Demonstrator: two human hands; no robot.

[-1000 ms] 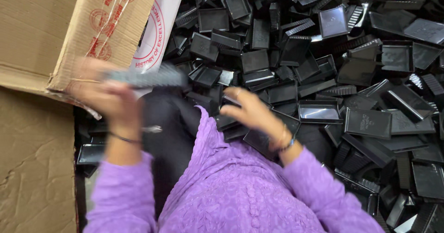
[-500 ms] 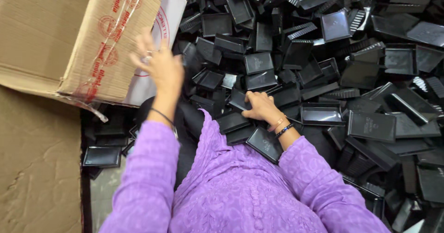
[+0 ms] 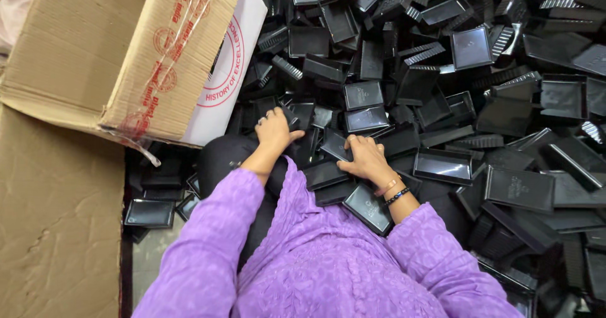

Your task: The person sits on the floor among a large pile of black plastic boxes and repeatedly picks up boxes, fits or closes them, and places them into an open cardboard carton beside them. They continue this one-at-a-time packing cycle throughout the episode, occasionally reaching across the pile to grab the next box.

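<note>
A deep pile of black plastic trays (image 3: pixel 442 103) fills the middle and right. My left hand (image 3: pixel 274 130) lies palm down on the near edge of the pile, fingers apart, touching small black trays and holding nothing. My right hand (image 3: pixel 364 160), with bangles at the wrist, rests on a black tray (image 3: pixel 325 173) close to my body, its fingers curled over the tray's far edge. Both arms wear purple sleeves (image 3: pixel 208 242). A dark rounded thing (image 3: pixel 221 157) sits just under my left forearm.
A large cardboard box (image 3: pixel 126 59) with red print and clear tape lies tilted at the upper left. Flat brown cardboard (image 3: pixel 57 229) covers the left side. A few black trays (image 3: pixel 149 212) lie apart from the pile at the lower left.
My left hand held up a stack of trays, then reached toward the cardboard box, and has now come down empty onto the pile. The right hand has stayed on the trays near my body.
</note>
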